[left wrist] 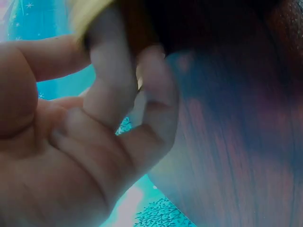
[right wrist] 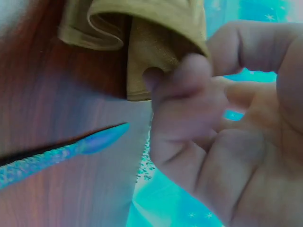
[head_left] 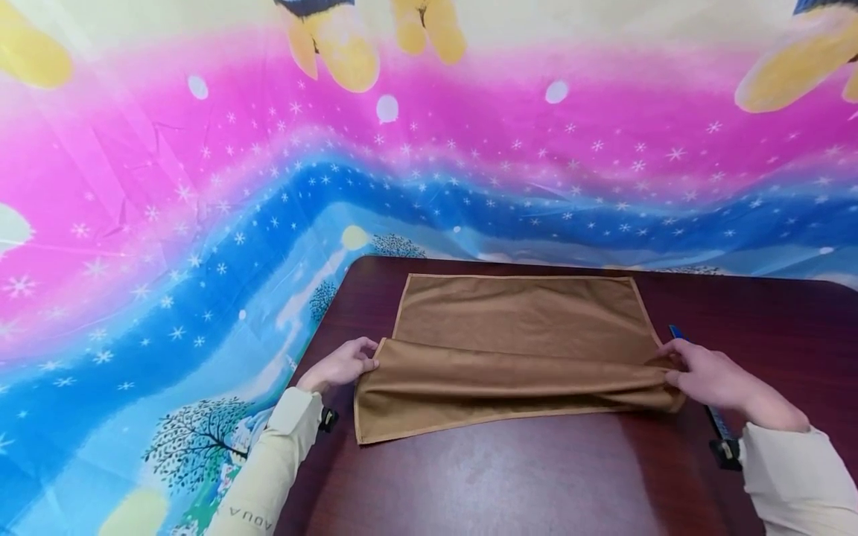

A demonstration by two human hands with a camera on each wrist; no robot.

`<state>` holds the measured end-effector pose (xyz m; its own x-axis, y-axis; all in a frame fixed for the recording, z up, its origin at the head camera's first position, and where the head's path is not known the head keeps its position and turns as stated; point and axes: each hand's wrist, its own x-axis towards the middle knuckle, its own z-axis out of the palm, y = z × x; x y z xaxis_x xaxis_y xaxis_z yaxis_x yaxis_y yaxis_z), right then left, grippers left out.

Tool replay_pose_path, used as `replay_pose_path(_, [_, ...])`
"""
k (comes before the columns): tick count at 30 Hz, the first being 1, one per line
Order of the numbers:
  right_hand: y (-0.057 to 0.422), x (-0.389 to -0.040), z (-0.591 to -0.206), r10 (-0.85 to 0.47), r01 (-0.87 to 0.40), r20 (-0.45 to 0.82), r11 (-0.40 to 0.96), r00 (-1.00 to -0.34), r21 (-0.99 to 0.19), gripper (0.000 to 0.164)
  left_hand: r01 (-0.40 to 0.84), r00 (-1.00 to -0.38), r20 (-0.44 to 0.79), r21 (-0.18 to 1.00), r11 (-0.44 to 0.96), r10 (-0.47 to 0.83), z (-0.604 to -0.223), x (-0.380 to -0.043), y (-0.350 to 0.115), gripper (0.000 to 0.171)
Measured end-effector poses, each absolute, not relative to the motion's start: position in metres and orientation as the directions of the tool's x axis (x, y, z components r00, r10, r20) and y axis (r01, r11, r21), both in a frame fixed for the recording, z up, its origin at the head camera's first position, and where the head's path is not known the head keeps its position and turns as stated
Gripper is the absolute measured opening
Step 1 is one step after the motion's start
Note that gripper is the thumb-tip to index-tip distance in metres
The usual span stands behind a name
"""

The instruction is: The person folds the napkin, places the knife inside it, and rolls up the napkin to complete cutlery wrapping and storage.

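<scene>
A brown cloth (head_left: 516, 313) with a stitched hem lies on the dark red table, its near part lifted and folded back over itself. At the fold's left end my left hand (head_left: 342, 365) pinches the cloth's edge between thumb and fingers. My right hand (head_left: 713, 376) grips the fold's right end the same way. The right wrist view shows the cloth (right wrist: 156, 52) bending into a loop beside curled fingers (right wrist: 189, 104). In the left wrist view the fingers (left wrist: 113, 71) meet the cloth, mostly dark and cut off at the top.
A blue-tipped, slender tool (right wrist: 104, 137) lies on the table by my right hand, partly hidden by it in the head view. The dark red table (head_left: 496, 476) ends at a rounded far-left corner. Behind it hangs a pink and blue snowflake-printed sheet (head_left: 469, 149).
</scene>
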<state>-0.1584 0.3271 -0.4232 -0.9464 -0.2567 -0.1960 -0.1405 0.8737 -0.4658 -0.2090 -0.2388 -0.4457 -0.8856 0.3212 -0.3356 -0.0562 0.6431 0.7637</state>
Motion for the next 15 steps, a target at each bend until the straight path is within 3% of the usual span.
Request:
replay_pose_path(8, [0.329, -0.16, -0.424, -0.174, -0.087, -0.173, 0.904, -0.97, -0.418, 0.045, -0.068, -0.874, -0.37, 0.734, 0.676, 0.314, -0.448, -0.207, -0.238, 0.02])
replay_pose_path(15, [0.332, -0.155, -0.435, -0.175, -0.049, -0.277, 0.911, -0.945, -0.409, 0.079, -0.075, -0.816, -0.46, 0.684, 0.725, 0.35, -0.449, -0.203, -0.243, 0.027])
